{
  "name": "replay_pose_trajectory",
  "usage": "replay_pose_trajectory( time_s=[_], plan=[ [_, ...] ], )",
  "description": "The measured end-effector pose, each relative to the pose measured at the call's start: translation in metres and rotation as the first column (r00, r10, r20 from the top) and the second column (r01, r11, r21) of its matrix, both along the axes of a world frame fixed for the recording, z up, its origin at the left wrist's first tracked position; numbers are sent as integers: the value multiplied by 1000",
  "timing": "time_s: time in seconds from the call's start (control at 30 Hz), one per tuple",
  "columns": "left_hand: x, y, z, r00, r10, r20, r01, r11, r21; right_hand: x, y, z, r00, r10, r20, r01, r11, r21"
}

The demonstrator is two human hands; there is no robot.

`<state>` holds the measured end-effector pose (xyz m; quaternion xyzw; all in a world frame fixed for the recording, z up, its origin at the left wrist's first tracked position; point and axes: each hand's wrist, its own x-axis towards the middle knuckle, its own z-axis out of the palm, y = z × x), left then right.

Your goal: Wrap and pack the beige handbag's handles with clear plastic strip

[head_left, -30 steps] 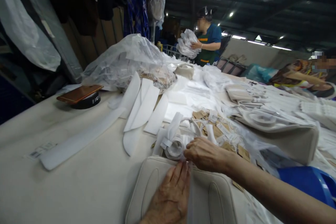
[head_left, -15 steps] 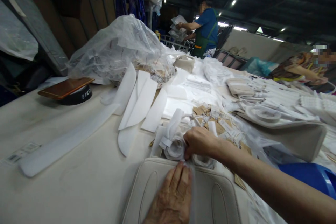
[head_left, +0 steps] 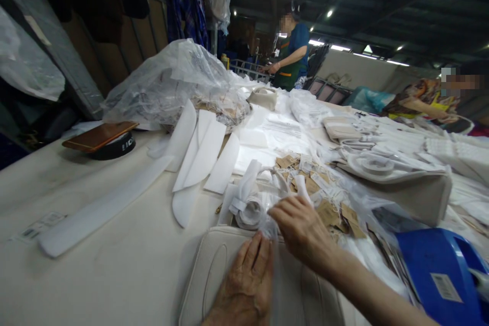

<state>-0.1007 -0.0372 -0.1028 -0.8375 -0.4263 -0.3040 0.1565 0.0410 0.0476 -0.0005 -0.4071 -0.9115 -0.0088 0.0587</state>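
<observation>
A cream handbag (head_left: 214, 285) with stitched curved lines lies flat at the near edge. My left hand (head_left: 246, 277) rests flat on it, fingers stretched forward and together. A clear plastic strip (head_left: 270, 226) runs down the middle of the bag beside that hand. Just past the bag's far edge, my right hand (head_left: 300, 221) has its fingers curled in a pinch at the strip's far end; its fingertips are partly hidden. Touching the far edge are a rolled white strap (head_left: 250, 213) and white wrapped handles (head_left: 250, 178).
White foam pieces (head_left: 103, 206) lie left of centre. A phone in a brown case (head_left: 99, 135) sits on a black roll (head_left: 114, 148). Paper tags (head_left: 328, 214) and a blue plastic container (head_left: 431, 270) are on the right. A plastic-covered heap (head_left: 171, 79) and two people are farther back.
My right hand has shifted slightly right and nearer, its fingers turned lower over the plastic. My left hand stays flat on the bag. The person at the back has lowered their hands.
</observation>
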Motion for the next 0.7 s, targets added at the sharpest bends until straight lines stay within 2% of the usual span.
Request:
replay_pose_trajectory(
  time_s=[0.1, 0.17, 0.23, 0.4, 0.5, 0.57, 0.6, 0.63, 0.67, 0.7],
  plan=[
    [1, -3, 6, 984, -7, 180, 13, 999, -32, 6, -43, -28, 962, 164, -218, -130, 978, 164],
    [0, -5, 10, 970, 23, 240, -12, 999, -45, 7, -62, -43, 951, 188, -247, -130, 963, 234],
    [-2, -6, 14, 973, 58, 222, -48, 998, -52, 6, -74, -53, 952, 188, -243, -134, 965, 224],
    [-7, -7, 20, 999, -3, 50, 4, 1000, -23, 5, -98, -58, 947, 160, -278, -124, 982, 142],
    [-12, -5, 19, 999, -36, -35, 38, 998, 41, 28, -113, -47, 906, 132, -402, -78, 986, 147],
    [-15, 1, 13, 996, -45, -74, 52, 994, 96, 61, -123, -32, 865, 14, -502, 64, 988, 138],
    [-17, 6, 8, 995, -56, -85, 67, 990, 127, 83, -129, -23, 828, -91, -554, 195, 972, 132],
    [-18, 11, 2, 994, -74, -83, 87, 982, 170, 107, -134, -15, 767, -216, -604, 352, 929, 115],
    [-18, 17, -6, 994, -93, -63, 105, 971, 214, 132, -140, -7, 671, -348, -654, 524, 847, 87],
    [-19, 22, -15, 992, -120, -31, 124, 961, 249, 158, -145, -1, 544, -468, -697, 678, 734, 37]
  ],
)
